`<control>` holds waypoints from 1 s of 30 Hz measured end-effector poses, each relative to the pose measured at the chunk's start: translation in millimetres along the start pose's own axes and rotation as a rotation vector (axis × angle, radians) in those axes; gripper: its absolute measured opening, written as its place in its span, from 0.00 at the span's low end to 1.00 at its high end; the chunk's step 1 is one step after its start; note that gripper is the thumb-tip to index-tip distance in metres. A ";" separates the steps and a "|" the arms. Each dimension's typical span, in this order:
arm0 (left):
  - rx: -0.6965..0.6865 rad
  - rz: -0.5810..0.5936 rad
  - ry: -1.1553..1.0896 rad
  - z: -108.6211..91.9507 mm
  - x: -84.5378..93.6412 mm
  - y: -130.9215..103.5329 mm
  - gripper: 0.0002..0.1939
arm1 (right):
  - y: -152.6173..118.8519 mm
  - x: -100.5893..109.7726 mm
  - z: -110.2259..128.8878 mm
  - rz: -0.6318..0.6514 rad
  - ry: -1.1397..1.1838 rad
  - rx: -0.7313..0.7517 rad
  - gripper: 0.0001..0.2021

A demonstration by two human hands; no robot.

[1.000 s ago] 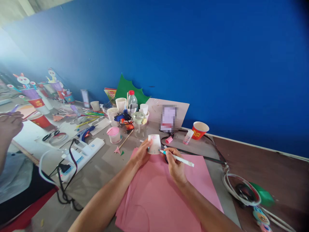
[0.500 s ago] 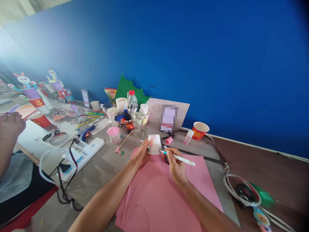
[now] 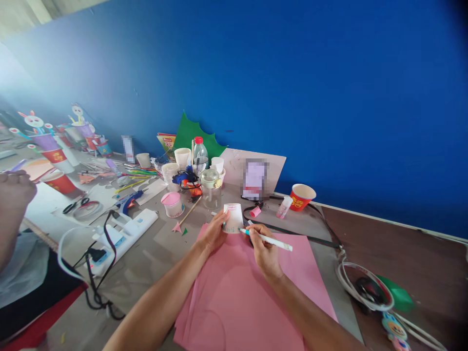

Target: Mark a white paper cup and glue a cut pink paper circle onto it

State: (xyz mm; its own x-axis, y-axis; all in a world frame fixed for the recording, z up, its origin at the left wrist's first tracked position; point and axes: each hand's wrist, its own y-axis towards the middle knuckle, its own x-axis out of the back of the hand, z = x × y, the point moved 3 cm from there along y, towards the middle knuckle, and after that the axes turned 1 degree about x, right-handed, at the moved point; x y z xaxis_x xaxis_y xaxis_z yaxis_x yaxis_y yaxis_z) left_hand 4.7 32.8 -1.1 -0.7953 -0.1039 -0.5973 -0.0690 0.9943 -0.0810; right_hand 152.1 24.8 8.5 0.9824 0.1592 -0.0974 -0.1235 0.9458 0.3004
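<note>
A small white card (image 3: 234, 219) with a red mark near its top and green marks along its lower part is held upright by my left hand (image 3: 215, 231), whose fingers pinch its left edge. My right hand (image 3: 263, 246) grips a white marker (image 3: 278, 242) with a teal end; its tip touches or nearly touches the card's lower right corner. Both hands are over the top edge of large pink paper sheets (image 3: 248, 297) lying on the grey table (image 3: 146, 263).
Behind the card stand a glass jar (image 3: 211, 190), a pink-lidded tub (image 3: 172, 204) and a phone (image 3: 255, 179). A red paper cup (image 3: 302, 196) is at the right. A white power strip (image 3: 126, 239) lies left, near another person's hand (image 3: 16, 192).
The marker tip has shifted slightly left along the card's lower edge, and the green marks there look a little fuller. The whole view has moved slightly.
</note>
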 end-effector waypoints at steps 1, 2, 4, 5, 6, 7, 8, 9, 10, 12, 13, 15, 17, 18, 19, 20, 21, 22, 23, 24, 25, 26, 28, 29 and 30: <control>0.001 0.001 0.002 0.0 0.0 -0.1 0.22 | 0.1 0.3 -0.2 -0.003 -0.003 0.001 0.11; 0.000 0.002 0.003 0.0 0.1 -0.2 0.22 | 0.2 0.7 -0.5 -0.010 -0.006 -0.003 0.11; -0.006 0.001 0.002 0.1 0.5 -0.2 0.21 | 0.6 1.5 -1.3 -0.024 -0.003 -0.020 0.11; -0.008 0.000 -0.002 0.1 0.9 -0.2 0.21 | 0.8 1.8 -1.6 -0.030 0.002 -0.030 0.11; -0.008 0.000 -0.006 0.3 1.2 -0.1 0.21 | 1.0 2.1 -1.6 -0.035 0.008 -0.039 0.11; -0.004 0.002 -0.008 0.5 1.6 0.0 0.20 | 1.2 2.4 -1.4 -0.040 0.015 -0.047 0.11; 0.001 0.006 -0.008 0.9 2.0 0.1 0.20 | 1.5 2.7 -1.0 -0.045 0.020 -0.056 0.11; 0.006 0.010 -0.006 1.2 2.4 0.3 0.21 | 1.8 3.0 -0.5 -0.053 0.025 -0.065 0.11; 0.010 0.014 -0.003 1.5 2.8 0.4 0.21 | 2.1 3.3 0.2 -0.062 0.029 -0.075 0.11; 0.012 0.014 0.000 1.9 3.5 0.6 0.22 | 2.5 3.9 1.7 -0.082 0.033 -0.087 0.11; 0.010 0.010 -0.001 1.8 3.7 0.6 0.22 | 2.5 4.0 2.5 -0.089 0.032 -0.089 0.11; 0.005 0.002 -0.004 1.6 3.7 0.5 0.22 | 2.1 3.9 4.0 -0.086 0.029 -0.077 0.11; 0.005 -0.007 -0.005 1.3 3.3 0.2 0.21 | 1.1 3.3 5.5 -0.063 0.023 -0.052 0.12; 0.005 -0.009 -0.004 1.1 3.1 0.1 0.21 | 0.5 3.0 6.1 -0.048 0.017 -0.038 0.12; 0.005 -0.010 -0.002 1.1 2.8 0.1 0.21 | -0.1 2.8 6.7 -0.035 0.010 -0.023 0.12; 0.005 -0.009 -0.001 1.1 2.7 0.1 0.21 | -0.8 2.6 7.2 -0.019 0.000 -0.008 0.12; 0.002 -0.011 0.000 1.1 2.7 0.2 0.21 | -1.5 2.5 7.6 -0.003 -0.012 0.007 0.12; -0.003 -0.013 -0.001 1.2 2.7 0.5 0.21 | -2.1 2.3 8.1 0.014 -0.025 0.024 0.12; -0.009 -0.015 0.000 1.2 2.8 0.7 0.21 | -2.6 2.1 8.4 0.030 -0.037 0.041 0.12; -0.014 -0.016 0.002 1.2 2.8 1.0 0.21 | -3.1 1.8 8.7 0.044 -0.048 0.057 0.11; -0.018 -0.016 0.005 1.2 2.8 1.2 0.21 | -3.5 1.6 8.9 0.055 -0.058 0.069 0.11; -0.021 -0.016 0.008 1.2 2.7 1.4 0.21 | -3.8 1.5 9.1 0.061 -0.067 0.079 0.11; -0.025 -0.016 0.012 1.1 2.5 1.5 0.21 | -4.1 1.4 9.6 0.061 -0.080 0.089 0.10; -0.025 -0.018 0.012 1.0 2.4 1.5 0.21 | -4.2 1.3 9.9 0.061 -0.085 0.093 0.10; -0.024 -0.019 0.011 0.9 2.3 1.5 0.21 | -4.1 1.2 10.4 0.062 -0.088 0.096 0.10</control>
State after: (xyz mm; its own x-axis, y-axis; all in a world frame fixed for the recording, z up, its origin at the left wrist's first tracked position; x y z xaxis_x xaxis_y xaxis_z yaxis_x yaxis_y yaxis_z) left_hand 3.3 34.0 -3.3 -0.8004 -0.1227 -0.5868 -0.0987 0.9924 -0.0730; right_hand 155.3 18.1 17.1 0.9824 0.1867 0.0068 -0.1744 0.9030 0.3928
